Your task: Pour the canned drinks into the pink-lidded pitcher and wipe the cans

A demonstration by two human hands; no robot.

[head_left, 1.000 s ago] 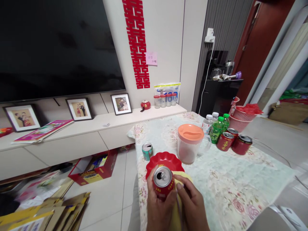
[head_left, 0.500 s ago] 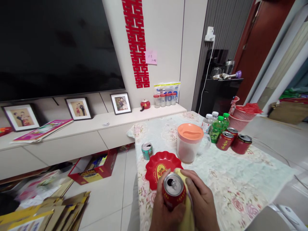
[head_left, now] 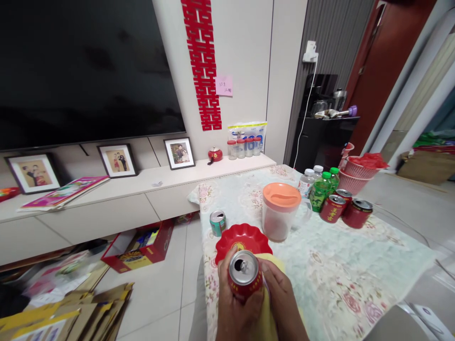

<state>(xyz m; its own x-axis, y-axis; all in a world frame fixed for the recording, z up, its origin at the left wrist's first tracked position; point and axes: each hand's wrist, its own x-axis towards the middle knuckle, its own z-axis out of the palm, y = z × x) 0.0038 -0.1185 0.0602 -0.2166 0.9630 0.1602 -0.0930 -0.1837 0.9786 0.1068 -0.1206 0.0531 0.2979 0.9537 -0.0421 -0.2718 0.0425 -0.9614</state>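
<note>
An opened red drink can (head_left: 244,272) is upright in my left hand (head_left: 231,308), whose fingers wrap round its side. My right hand (head_left: 282,303) grips a yellow cloth (head_left: 267,310) and presses it against the can's right side. Just beyond my hands lies a red scalloped plate (head_left: 261,239), partly hidden by the can and the cloth. Behind its left edge stands a small teal can (head_left: 218,223), also opened. A clear pitcher with an orange lid (head_left: 281,210) is to the right of the plate.
On the flowered tablecloth (head_left: 350,270), several red cans (head_left: 333,208) and green bottles (head_left: 321,191) stand at the right rear. Pink baskets (head_left: 355,180) are behind them. A low white cabinet (head_left: 117,203) runs along the wall. Cardboard (head_left: 95,312) lies on the floor at left.
Both hands have shifted slightly left and toward me with the can and the cloth. More of the yellow cloth now shows spread behind my right hand.
</note>
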